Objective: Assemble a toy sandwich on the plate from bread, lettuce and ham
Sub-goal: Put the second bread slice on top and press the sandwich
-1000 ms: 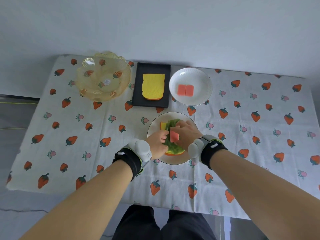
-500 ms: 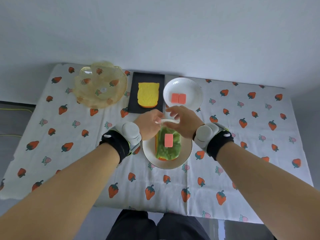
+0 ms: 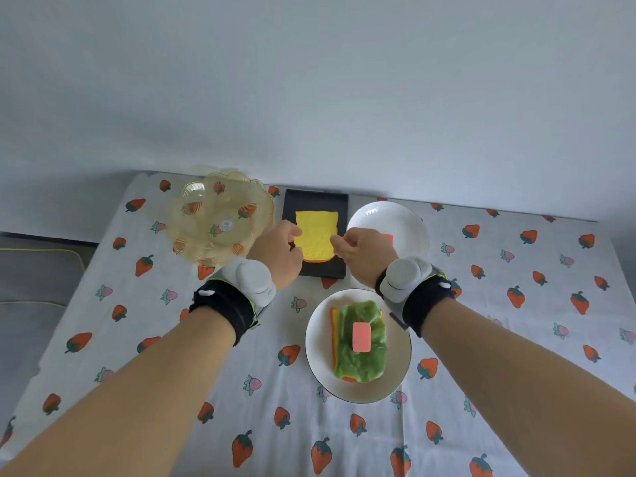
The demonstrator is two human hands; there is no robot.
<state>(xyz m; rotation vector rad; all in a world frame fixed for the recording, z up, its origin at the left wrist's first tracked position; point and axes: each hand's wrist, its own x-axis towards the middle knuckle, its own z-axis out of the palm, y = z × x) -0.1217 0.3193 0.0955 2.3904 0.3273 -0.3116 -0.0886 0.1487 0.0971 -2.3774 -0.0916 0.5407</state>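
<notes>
The white plate (image 3: pixel 315 368) near me holds a bread slice (image 3: pixel 332 333), a green lettuce leaf (image 3: pixel 361 364) on it and a pink ham piece (image 3: pixel 361 337) on top. Farther back, a second yellow bread slice (image 3: pixel 316 235) lies on a black tray (image 3: pixel 315 199). My left hand (image 3: pixel 277 251) pinches this slice's left edge. My right hand (image 3: pixel 363 251) pinches its right edge. The slice still rests on the tray.
A clear yellow glass bowl (image 3: pixel 220 218) stands left of the tray. Right of the tray is a white plate (image 3: pixel 382 215) with another ham piece (image 3: pixel 389 239), mostly hidden by my right hand. A strawberry-print cloth (image 3: pixel 516 339) covers the table.
Both hands left the ham on the lettuce and moved away from me, over the plate, to the edges of the bread slice on the black tray.
</notes>
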